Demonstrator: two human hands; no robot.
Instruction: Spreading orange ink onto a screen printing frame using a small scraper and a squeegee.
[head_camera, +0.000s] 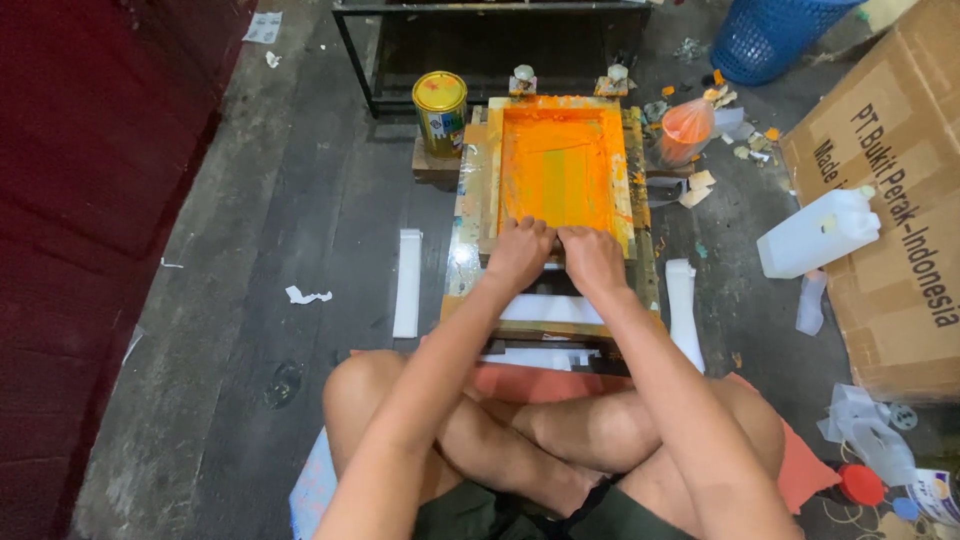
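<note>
Both hands close their grip side by side on the near edge of the orange-inked, wooden-framed printing screen: left hand and right hand, fingers curled over something at the frame's lower rim that I cannot make out. The screen lies flat on a low paint-stained wooden stand on the dark plank floor. A yellow-lidded metal paint can stands just left; an orange-filled plastic bag right. Further off: white plastic jerrycan, brown cardboard box, blue mesh basket.
</note>
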